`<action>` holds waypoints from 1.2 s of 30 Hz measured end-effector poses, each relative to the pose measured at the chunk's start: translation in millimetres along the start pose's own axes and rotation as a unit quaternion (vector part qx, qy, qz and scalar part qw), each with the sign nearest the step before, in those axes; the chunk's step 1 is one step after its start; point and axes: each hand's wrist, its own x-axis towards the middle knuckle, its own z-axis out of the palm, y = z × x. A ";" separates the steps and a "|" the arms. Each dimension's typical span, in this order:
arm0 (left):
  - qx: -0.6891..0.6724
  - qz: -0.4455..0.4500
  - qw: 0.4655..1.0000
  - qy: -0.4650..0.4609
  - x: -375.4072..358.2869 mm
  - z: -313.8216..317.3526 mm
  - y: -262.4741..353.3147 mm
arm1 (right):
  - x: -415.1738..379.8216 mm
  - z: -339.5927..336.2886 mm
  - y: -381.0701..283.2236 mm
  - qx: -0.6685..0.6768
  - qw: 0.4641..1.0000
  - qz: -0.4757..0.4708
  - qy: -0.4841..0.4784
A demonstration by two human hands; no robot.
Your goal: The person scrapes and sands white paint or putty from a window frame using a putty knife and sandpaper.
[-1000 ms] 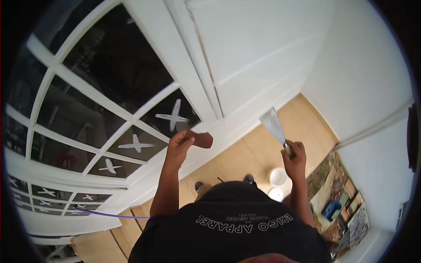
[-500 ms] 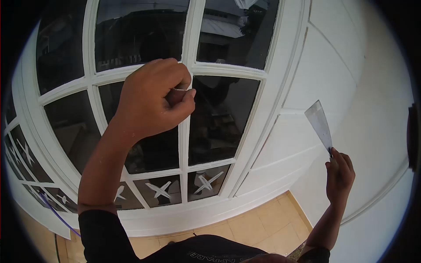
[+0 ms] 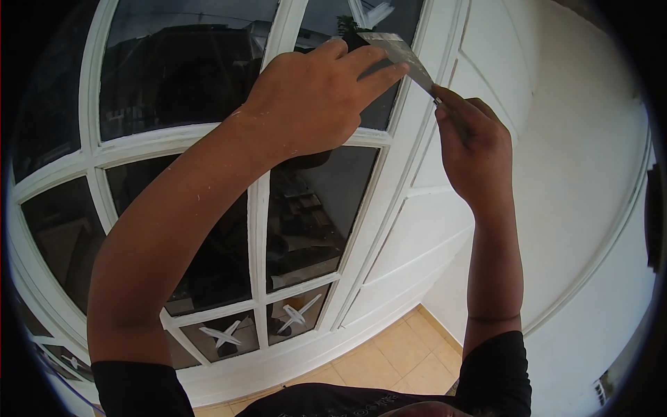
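Observation:
My right hand (image 3: 476, 142) is closed round the handle of a flat metal scraper (image 3: 410, 62), raised at the right side of the window. The scraper's wide blade points up and to the left. Beside it my left hand (image 3: 323, 94) has its fingers partly extended, with two fingertips at the blade. Whether anything small is between those fingers cannot be made out. Both hands are in front of the white window frame (image 3: 260, 229) and its dark glass panes (image 3: 313, 215).
White x-shaped pieces (image 3: 300, 314) show on the lower panes. Right of the window is a white panelled wall (image 3: 410, 243) meeting a plain wall (image 3: 570, 174). Below lies a tan tiled floor (image 3: 389, 354). A purple cord (image 3: 66, 386) runs at the lower left.
My right hand has risen to the upper left with the scraper. My left hand has moved up and right and its fingers have opened out from a fist to the blade.

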 end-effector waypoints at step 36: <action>-0.005 -0.048 0.998 -0.042 7.9 25.0 2.4 | 8.2 16.0 -9.9 -0.006 1.000 0.017 0.012</action>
